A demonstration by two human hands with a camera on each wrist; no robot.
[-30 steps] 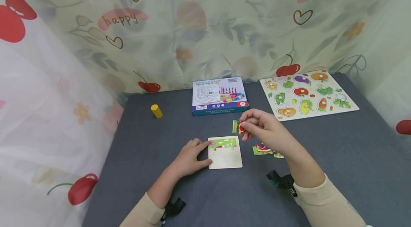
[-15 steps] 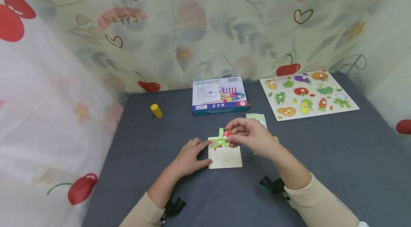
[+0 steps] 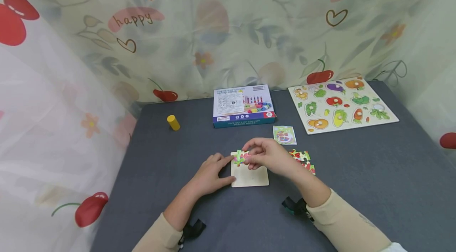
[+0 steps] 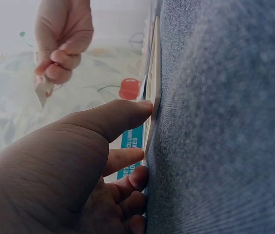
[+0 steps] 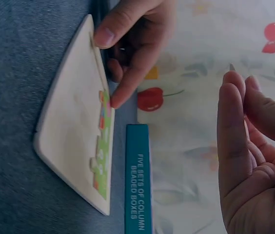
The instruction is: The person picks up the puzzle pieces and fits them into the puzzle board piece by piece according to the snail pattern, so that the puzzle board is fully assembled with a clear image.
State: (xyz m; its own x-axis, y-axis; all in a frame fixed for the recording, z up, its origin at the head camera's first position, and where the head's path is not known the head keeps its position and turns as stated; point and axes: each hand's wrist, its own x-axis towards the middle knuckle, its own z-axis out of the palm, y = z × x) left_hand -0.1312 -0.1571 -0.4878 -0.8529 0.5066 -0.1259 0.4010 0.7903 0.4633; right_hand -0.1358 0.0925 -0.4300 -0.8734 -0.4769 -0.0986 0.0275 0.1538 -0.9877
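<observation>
Pinching a puzzle piece between thumb and fingers, the right grip hung raised over the far left of the wooden board, the piece to its left with the green strip running roughly near to far; fingers hid too much for me to tell its long axis. Through my feed I saw the left grip, nearer that side, touching the board's left edge with extended thumb and index finger. Loose pieces lay rightward on the counter.

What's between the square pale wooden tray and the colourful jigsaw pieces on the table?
Head view: the person's right hand hangs over that stretch, with bare grey tabletop alongside.
</observation>
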